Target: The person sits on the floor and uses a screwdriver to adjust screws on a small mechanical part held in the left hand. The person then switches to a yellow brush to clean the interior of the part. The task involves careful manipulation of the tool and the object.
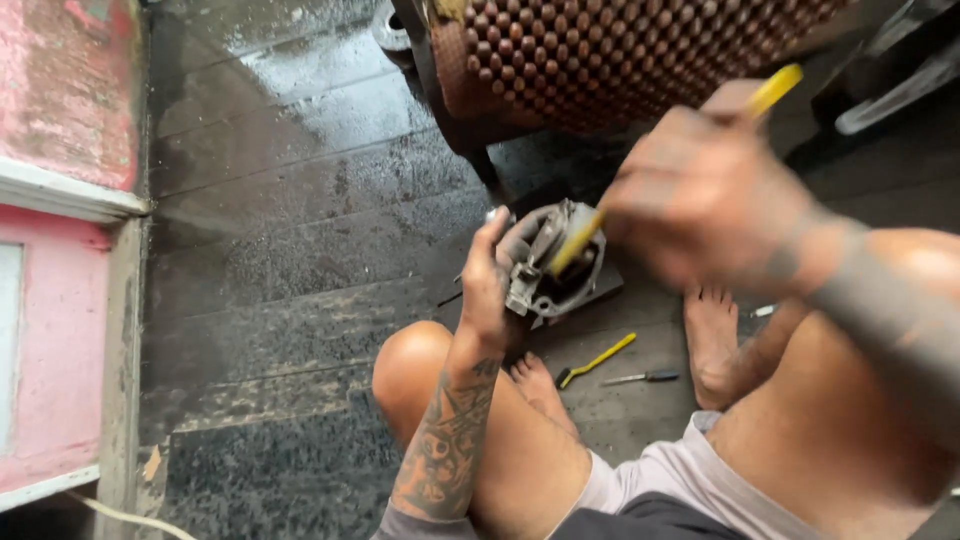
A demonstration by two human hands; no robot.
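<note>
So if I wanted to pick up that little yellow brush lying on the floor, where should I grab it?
Probably by the yellow handle, coming down from above. The yellow brush lies flat on the dark floor, its long thin handle angled up to the right, with bare floor on both sides. The dark bristle end sits low, near the foot, so it's the tighter, messier end.

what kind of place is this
Probably an informal repair spot on the floor: dark wet tiles, a person sitting barefoot holding a metal engine part in the left hand, and a screwdriver lying nearby.
</note>
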